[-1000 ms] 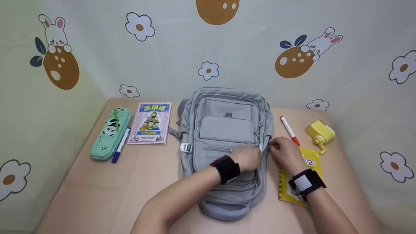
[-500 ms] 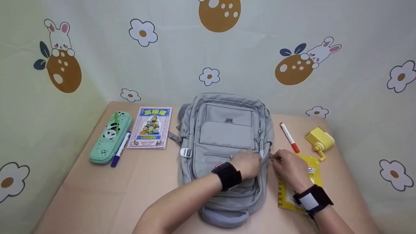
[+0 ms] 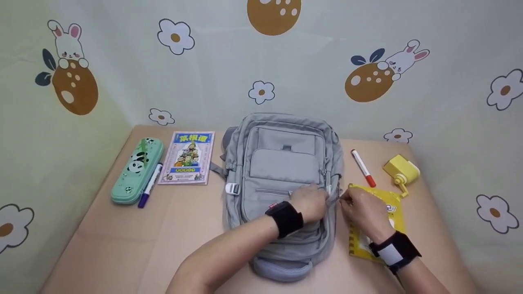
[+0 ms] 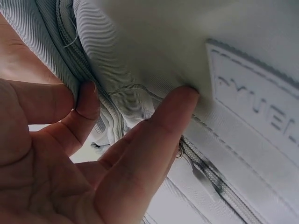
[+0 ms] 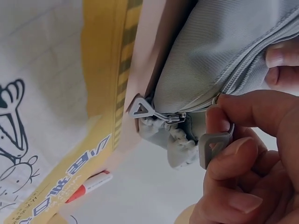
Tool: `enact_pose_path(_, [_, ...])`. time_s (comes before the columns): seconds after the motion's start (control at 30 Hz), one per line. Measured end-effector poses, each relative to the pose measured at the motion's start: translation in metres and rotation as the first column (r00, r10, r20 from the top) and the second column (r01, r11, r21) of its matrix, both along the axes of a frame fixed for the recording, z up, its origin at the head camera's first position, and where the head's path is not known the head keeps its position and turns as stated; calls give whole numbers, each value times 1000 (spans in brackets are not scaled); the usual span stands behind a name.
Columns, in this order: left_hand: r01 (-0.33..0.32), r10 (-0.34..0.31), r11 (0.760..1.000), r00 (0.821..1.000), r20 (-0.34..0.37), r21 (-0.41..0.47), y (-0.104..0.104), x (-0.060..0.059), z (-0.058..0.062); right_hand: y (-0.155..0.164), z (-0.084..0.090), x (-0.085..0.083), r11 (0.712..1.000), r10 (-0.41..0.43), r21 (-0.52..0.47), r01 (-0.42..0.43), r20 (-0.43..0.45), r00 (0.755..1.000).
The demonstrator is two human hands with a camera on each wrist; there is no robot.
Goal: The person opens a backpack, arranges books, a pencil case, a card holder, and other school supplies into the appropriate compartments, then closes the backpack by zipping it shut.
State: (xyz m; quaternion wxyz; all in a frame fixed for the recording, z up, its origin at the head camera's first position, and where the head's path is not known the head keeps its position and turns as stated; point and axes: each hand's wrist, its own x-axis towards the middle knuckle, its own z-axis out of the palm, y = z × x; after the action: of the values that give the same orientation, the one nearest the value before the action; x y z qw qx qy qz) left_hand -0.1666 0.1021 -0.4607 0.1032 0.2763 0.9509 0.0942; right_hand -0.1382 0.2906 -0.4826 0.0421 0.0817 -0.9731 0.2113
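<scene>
A grey backpack lies front side up on the table, its top handle toward me. My left hand lies over its right front; in the left wrist view the thumb and a finger pinch a fold of fabric beside a zipper, while another finger touches the front panel near a raised label. At the bag's right side my right hand pinches a grey zipper pull by a side zipper. A second triangular pull hangs loose beside it.
A yellow notebook lies partly under the right forearm. Beyond it are a red-capped marker and a yellow pencil sharpener. Left of the bag lie a comic-covered book, a blue-capped marker and a green panda pencil case.
My right hand has moved a little toward me along the backpack's right side, still pinching the pull. The left hand stays at nearly the same spot.
</scene>
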Motion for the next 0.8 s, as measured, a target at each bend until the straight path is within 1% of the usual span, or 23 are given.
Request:
enact_pose_path(0.1, [15, -15, 1000, 1000, -20, -12, -2, 2, 3, 0, 0, 0, 1000, 13, 11, -13, 1, 1000])
enact_pose_path(0.17, [17, -17, 1000, 1000, -14, -3, -3, 6, 5, 1, -1, 0, 1000, 14, 11, -14, 0, 1000])
enact_pose_path(0.23, [18, -17, 1000, 1000, -24, 11, -5, 11, 8, 3, -1, 0, 1000, 6, -1, -6, -9, 1000])
enact_pose_path(0.3, [22, -21, 1000, 999, -37, 23, -8, 20, 10, 5, -2, -1, 1000, -5, -20, 4, -19, 1000])
enact_pose_path(0.4, [64, -63, 997, 998, -32, 34, -13, 36, 13, 9, -3, -2, 999, -13, -37, 12, -24, 1000])
enact_pose_path(0.47, [96, -95, 995, 995, -11, 32, -16, 47, 11, 11, -4, -2, 999, -13, -37, 12, -26, 1000])
enact_pose_path(0.53, [118, -118, 992, 993, 7, 35, -18, 55, 8, 12, -5, -1, 999, -13, -32, 12, -29, 999])
enact_pose_path(0.6, [133, -133, 991, 991, 2, 34, -19, 59, 4, 13, -5, -1, 1000, -17, -24, 17, -28, 999])
enact_pose_path(0.67, [145, -145, 989, 989, -10, 20, -19, 59, 2, 14, -5, 0, 1000, -25, -19, 25, -18, 1000])
enact_pose_path(0.73, [150, -150, 989, 989, -1, 14, -19, 57, 1, 15, -5, 1, 999, -33, -11, 33, -2, 999])
enact_pose_path(0.8, [159, -159, 987, 987, 18, -10, -20, 56, 2, 16, -5, 1, 999, -38, -8, 38, 15, 999])
